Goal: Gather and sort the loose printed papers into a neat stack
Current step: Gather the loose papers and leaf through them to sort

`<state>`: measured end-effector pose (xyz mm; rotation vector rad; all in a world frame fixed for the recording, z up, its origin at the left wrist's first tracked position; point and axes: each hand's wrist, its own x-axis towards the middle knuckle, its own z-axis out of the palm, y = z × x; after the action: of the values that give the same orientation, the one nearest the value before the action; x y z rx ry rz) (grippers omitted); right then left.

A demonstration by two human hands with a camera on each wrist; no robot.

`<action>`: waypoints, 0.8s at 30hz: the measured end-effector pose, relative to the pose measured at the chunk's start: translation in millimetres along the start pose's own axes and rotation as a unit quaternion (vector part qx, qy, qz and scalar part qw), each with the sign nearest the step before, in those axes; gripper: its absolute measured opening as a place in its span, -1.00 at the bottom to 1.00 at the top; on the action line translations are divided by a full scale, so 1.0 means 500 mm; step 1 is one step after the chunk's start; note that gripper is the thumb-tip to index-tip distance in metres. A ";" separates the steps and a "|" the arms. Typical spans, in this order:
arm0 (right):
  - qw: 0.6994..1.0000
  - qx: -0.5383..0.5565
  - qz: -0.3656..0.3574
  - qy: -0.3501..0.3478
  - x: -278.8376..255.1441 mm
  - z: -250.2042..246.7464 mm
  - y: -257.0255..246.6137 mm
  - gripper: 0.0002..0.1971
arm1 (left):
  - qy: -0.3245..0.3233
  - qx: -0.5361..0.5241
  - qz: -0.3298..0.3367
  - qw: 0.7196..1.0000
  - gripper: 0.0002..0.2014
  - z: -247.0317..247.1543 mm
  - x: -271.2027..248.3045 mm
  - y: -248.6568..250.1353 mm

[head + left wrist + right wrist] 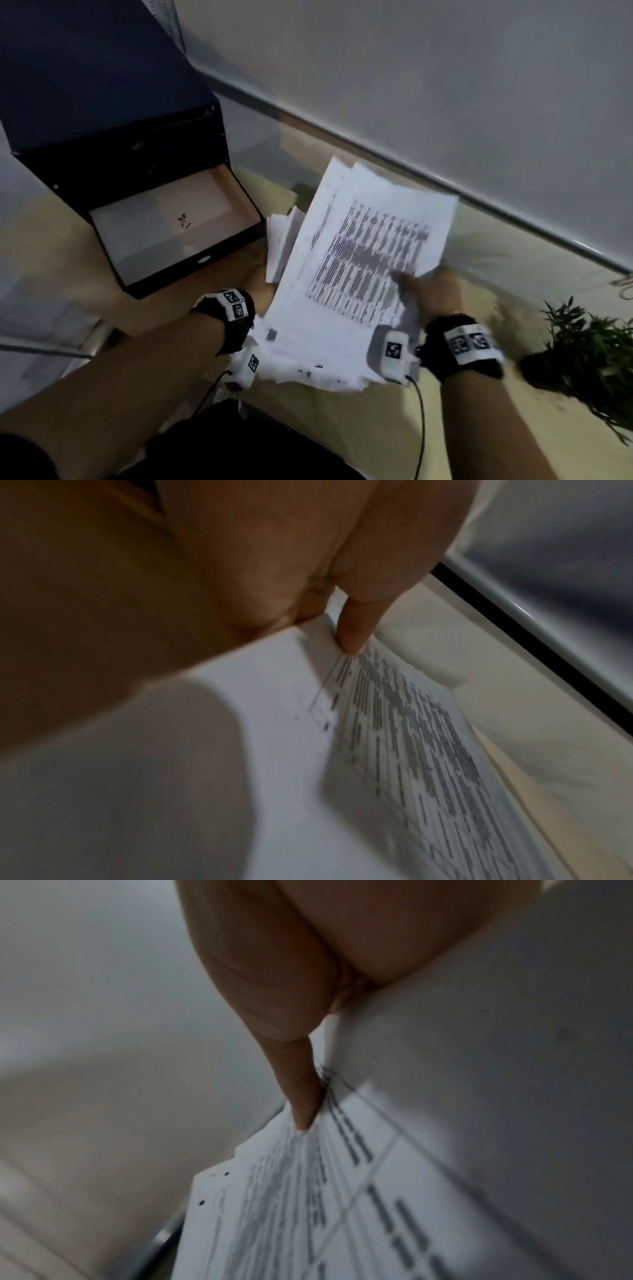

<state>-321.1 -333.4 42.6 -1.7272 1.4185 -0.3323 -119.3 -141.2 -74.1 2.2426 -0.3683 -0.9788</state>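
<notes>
Far left: open dark box (144,219) on the table (394,428). Next, left hand (260,284) under the papers (356,260), fingers (352,631) curled round their edge. Papers up off the table, tilted, between both hands. Right hand (428,291) pinching their right edge, thumb on top. Far right: green plant (589,346).

The support surface is a beige floor (219,315) meeting a grey wall base. An open dark-blue file box (144,192) rests on it at 10 o'clock; a green plant (589,349) lies at 4 o'clock.
</notes>
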 end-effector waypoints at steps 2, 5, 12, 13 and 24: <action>0.998 -0.025 0.041 -0.051 0.031 0.059 0.056 -0.40 | 0.006 -0.059 -0.014 0.998 -0.85 0.000 0.013 -0.011; 0.987 -0.142 0.011 -0.076 0.062 0.137 0.119 -0.44 | 0.017 -0.103 -0.035 0.994 -0.67 0.005 0.031 -0.021; 0.971 -0.201 -0.107 -0.072 0.038 0.209 0.117 -0.84 | -0.010 0.003 -0.045 0.999 -0.15 0.034 0.043 0.005; 0.977 -0.172 -0.072 -0.101 0.034 0.219 0.125 -0.87 | -0.005 0.023 -0.042 0.999 -0.10 0.034 0.057 -0.003; 0.977 0.193 -0.035 -0.080 0.014 0.062 0.022 -0.14 | -0.008 -0.149 0.225 0.963 -0.55 -0.087 -0.072 0.130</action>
<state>-305.8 -325.8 13.8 -1.4523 1.0944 -0.4626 -111.6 -152.4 10.9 1.7723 -0.6570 -0.7499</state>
